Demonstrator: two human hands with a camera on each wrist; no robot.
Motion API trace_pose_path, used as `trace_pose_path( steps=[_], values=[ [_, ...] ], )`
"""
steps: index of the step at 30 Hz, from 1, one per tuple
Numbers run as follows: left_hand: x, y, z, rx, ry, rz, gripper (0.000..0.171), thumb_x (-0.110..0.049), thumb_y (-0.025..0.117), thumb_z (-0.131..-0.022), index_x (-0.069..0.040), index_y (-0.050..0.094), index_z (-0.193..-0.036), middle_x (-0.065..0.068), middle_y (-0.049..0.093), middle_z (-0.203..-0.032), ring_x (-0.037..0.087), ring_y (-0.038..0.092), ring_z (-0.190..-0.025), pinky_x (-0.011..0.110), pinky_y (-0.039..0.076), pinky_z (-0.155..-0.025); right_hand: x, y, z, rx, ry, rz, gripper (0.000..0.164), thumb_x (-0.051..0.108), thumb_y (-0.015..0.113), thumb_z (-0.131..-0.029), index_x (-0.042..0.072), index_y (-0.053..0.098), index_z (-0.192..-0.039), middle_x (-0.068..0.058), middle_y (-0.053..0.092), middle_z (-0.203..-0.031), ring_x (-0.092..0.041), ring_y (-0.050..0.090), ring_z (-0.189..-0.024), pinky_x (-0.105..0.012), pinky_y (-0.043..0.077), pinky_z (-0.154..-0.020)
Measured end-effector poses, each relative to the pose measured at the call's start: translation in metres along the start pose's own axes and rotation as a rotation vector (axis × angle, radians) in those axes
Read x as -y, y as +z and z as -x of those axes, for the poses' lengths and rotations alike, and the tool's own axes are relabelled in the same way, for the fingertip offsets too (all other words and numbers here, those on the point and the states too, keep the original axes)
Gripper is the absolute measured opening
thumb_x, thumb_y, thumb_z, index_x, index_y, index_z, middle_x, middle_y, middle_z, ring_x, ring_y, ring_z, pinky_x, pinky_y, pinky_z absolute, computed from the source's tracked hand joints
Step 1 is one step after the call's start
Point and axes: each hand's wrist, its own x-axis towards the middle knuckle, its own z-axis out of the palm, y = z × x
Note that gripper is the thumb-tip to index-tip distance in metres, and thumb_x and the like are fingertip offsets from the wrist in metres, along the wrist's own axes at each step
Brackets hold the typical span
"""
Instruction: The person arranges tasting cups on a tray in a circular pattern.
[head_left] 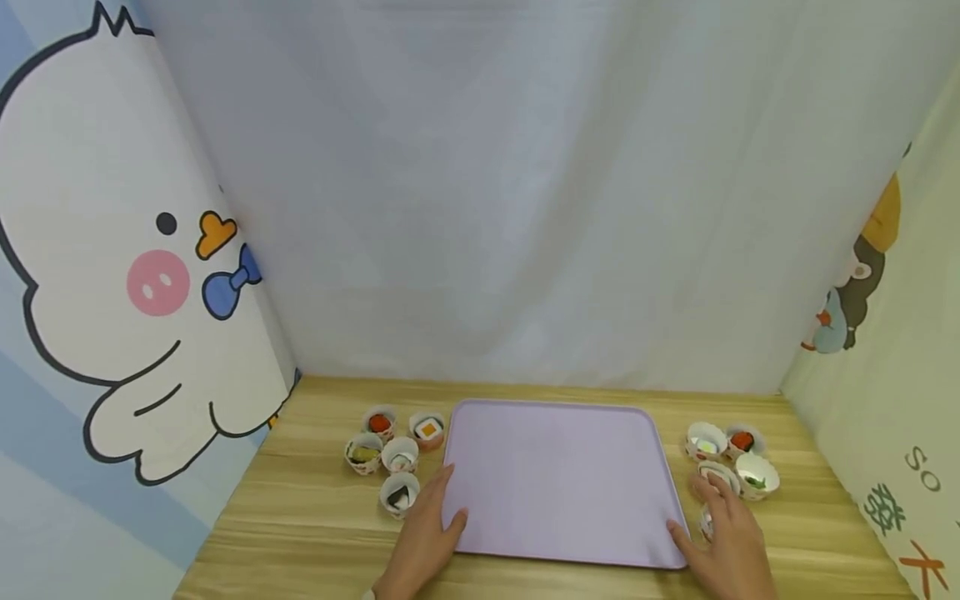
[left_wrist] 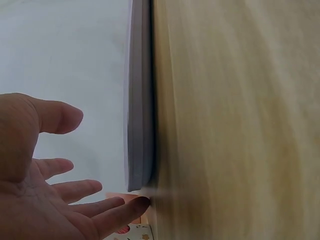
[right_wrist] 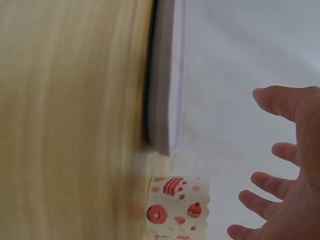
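A pale lilac tray (head_left: pixel 558 483) lies flat on the wooden table between my hands. My left hand (head_left: pixel 424 537) is at its near left corner, fingers spread and holding nothing. In the left wrist view the thumb (left_wrist: pixel 62 117) stands apart from the tray's edge (left_wrist: pixel 137 125). My right hand (head_left: pixel 729 542) hovers by the near right corner, also holding nothing. The right wrist view has its spread fingers (right_wrist: pixel 270 185) clear of the tray rim (right_wrist: pixel 167 90). Below that rim stands a patterned paper cup (right_wrist: pixel 177 207), which my right hand partly covers in the head view.
Left of the tray are several paper cups, with an orange-and-white piece (head_left: pixel 428 429), a red filling (head_left: pixel 379 424) and a black-and-white piece (head_left: pixel 399 498). Several more stand on the right, including a red-filled one (head_left: pixel 742 441) and one with something green (head_left: pixel 757 482). Cloth curtains (head_left: pixel 525 208) enclose the table.
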Motion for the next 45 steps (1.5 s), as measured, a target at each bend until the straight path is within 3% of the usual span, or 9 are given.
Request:
trace_pose_path(
  steps=[11,16,21,23,26,28,30,38,45],
  values=[
    [0.014,-0.002,-0.003,-0.024,-0.027,0.070,0.064,0.004,0.065,-0.080,0.006,0.044,-0.141,0.025,0.054,-0.138,0.040,0.053,-0.127,0.053,0.044,-0.103,-0.010,-0.006,0.010,0.020,0.234,-0.069,0.084,0.010,0.088,-0.062,-0.001,0.046,-0.134,-0.030,0.046,-0.130,-0.050,0.045,-0.115,-0.064,0.039,-0.091],
    [0.022,-0.004,-0.005,0.012,-0.067,0.222,0.063,0.010,0.062,-0.078,0.009,0.044,-0.139,0.032,0.056,-0.132,0.043,0.059,-0.118,0.047,0.055,-0.087,-0.016,-0.011,0.012,0.036,0.357,-0.120,0.090,0.007,0.085,-0.066,0.000,0.038,-0.142,-0.033,0.040,-0.135,-0.051,0.039,-0.124,-0.068,0.036,-0.095],
    [0.029,-0.006,-0.007,0.053,-0.144,0.320,0.065,0.012,0.059,-0.076,0.011,0.043,-0.139,0.035,0.055,-0.132,0.045,0.060,-0.118,0.042,0.056,-0.086,-0.026,-0.012,0.011,0.121,0.474,-0.183,0.098,0.009,0.083,-0.071,0.000,0.026,-0.150,-0.039,0.030,-0.142,-0.055,0.035,-0.126,-0.070,0.035,-0.095],
    [0.031,-0.006,-0.009,0.065,-0.169,0.321,0.066,0.011,0.059,-0.075,0.010,0.043,-0.139,0.032,0.056,-0.134,0.043,0.060,-0.118,0.041,0.055,-0.090,-0.029,-0.012,0.011,0.163,0.523,-0.213,0.099,0.011,0.082,-0.074,-0.001,0.022,-0.152,-0.040,0.028,-0.143,-0.055,0.037,-0.124,-0.067,0.038,-0.094],
    [0.034,-0.006,-0.011,0.083,-0.185,0.345,0.068,0.011,0.058,-0.073,0.011,0.042,-0.140,0.030,0.056,-0.134,0.042,0.061,-0.117,0.042,0.053,-0.092,-0.034,-0.013,0.009,0.240,0.588,-0.268,0.099,0.015,0.080,-0.079,-0.004,0.017,-0.152,-0.039,0.027,-0.144,-0.056,0.042,-0.123,-0.038,0.050,-0.089],
    [0.035,-0.005,-0.013,0.093,-0.200,0.379,0.070,0.013,0.057,-0.072,0.011,0.041,-0.140,0.030,0.056,-0.134,0.042,0.060,-0.117,0.043,0.053,-0.092,-0.037,-0.014,0.007,0.292,0.631,-0.305,0.100,0.018,0.079,-0.081,-0.006,0.014,-0.153,-0.038,0.027,-0.145,-0.056,0.044,-0.123,-0.017,0.046,-0.079],
    [0.036,-0.005,-0.015,0.096,-0.220,0.411,0.071,0.015,0.056,-0.070,0.010,0.042,-0.140,0.030,0.057,-0.133,0.042,0.060,-0.116,0.042,0.053,-0.092,-0.039,-0.014,0.005,0.335,0.658,-0.329,0.100,0.020,0.078,-0.083,-0.008,0.011,-0.152,-0.038,0.027,-0.146,-0.054,0.046,-0.124,-0.006,0.038,-0.070],
    [0.036,-0.005,-0.021,0.108,-0.267,0.460,0.073,0.017,0.053,-0.064,0.012,0.045,-0.137,0.030,0.059,-0.129,0.041,0.061,-0.115,0.034,0.052,-0.088,-0.049,-0.012,0.005,0.433,0.667,-0.280,0.094,0.024,0.078,-0.082,-0.005,0.019,-0.150,-0.032,0.042,-0.139,-0.018,0.056,-0.102,-0.014,0.042,-0.073],
    [0.038,-0.005,-0.022,0.123,-0.271,0.482,0.069,0.018,0.052,-0.062,0.013,0.052,-0.132,0.030,0.060,-0.127,0.041,0.061,-0.115,0.025,0.052,-0.081,-0.055,-0.009,0.005,0.446,0.659,-0.249,0.090,0.023,0.079,-0.080,-0.003,0.025,-0.148,-0.034,0.049,-0.135,-0.022,0.056,-0.108,-0.009,0.037,-0.074]
  ],
)
